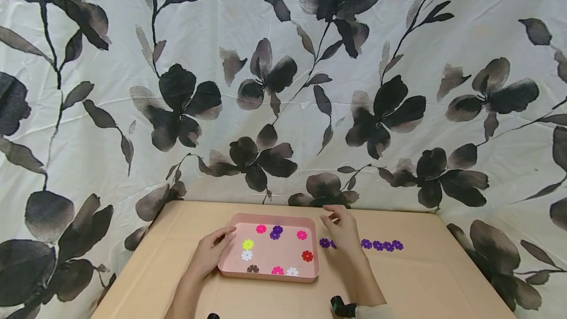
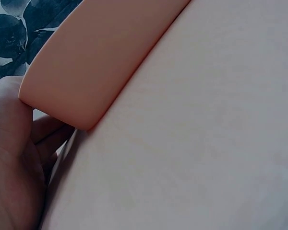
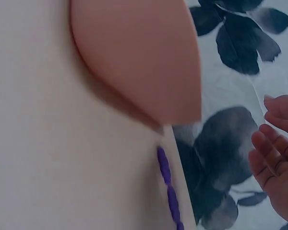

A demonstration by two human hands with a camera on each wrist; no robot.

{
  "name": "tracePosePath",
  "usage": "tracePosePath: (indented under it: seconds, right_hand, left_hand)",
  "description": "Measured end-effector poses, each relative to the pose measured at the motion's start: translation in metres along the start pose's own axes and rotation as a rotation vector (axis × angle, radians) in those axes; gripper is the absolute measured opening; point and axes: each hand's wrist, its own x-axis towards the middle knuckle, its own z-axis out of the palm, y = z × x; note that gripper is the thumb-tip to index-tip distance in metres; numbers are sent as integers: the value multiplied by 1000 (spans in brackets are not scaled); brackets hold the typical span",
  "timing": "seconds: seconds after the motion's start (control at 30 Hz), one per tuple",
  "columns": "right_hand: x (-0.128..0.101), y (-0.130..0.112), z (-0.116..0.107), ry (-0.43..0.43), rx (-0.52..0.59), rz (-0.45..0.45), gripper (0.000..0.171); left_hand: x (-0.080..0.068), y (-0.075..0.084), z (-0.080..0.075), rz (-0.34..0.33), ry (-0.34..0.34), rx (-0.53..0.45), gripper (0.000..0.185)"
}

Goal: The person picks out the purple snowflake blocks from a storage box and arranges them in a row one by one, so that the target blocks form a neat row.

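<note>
A shallow pink tray (image 1: 288,250) lies on the table with small flower-shaped pieces inside: pink, purple, yellow, white, brown and red. My left hand (image 1: 210,252) holds the tray's left side, its fingers at the rim. In the left wrist view that hand (image 2: 9,158) meets a corner of the tray wall (image 2: 96,57), fingers partly hidden behind it. Just right of the tray, my right hand (image 1: 345,233) hovers above a row of purple flower pieces (image 1: 378,245), hiding part of the row. Its fingers (image 3: 261,143) are loosely bent, with nothing seen between them.
The tan table (image 1: 421,279) ends at the back against a white cloth (image 1: 319,122) printed with dark flowers. A dark wrist device (image 1: 342,306) sits by my right sleeve (image 1: 372,312).
</note>
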Motion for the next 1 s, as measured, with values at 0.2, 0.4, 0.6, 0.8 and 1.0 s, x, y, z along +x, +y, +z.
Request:
tracePosePath:
  seconds: [0.2,0.4,0.6,0.8,1.0]
  right_hand:
    - [-3,-22,26,-80,22,4,30]
    - [-8,-34,55,-173,12,-86,30]
    - [-15,-35,77,-292,-29,-173,35]
    - [-18,-31,90,-336,-74,-217,37]
    - [-19,-29,98,-364,-87,-152,41]
  left_hand:
    - [1,-1,0,-2,0,-1,32]
    - [1,-2,2,-11,7,-5,32]
    - [1,-2,2,3,14,2,31]
    - [2,-1,2,8,11,-10,32]
    - [3,-2,3,-9,14,-1,31]
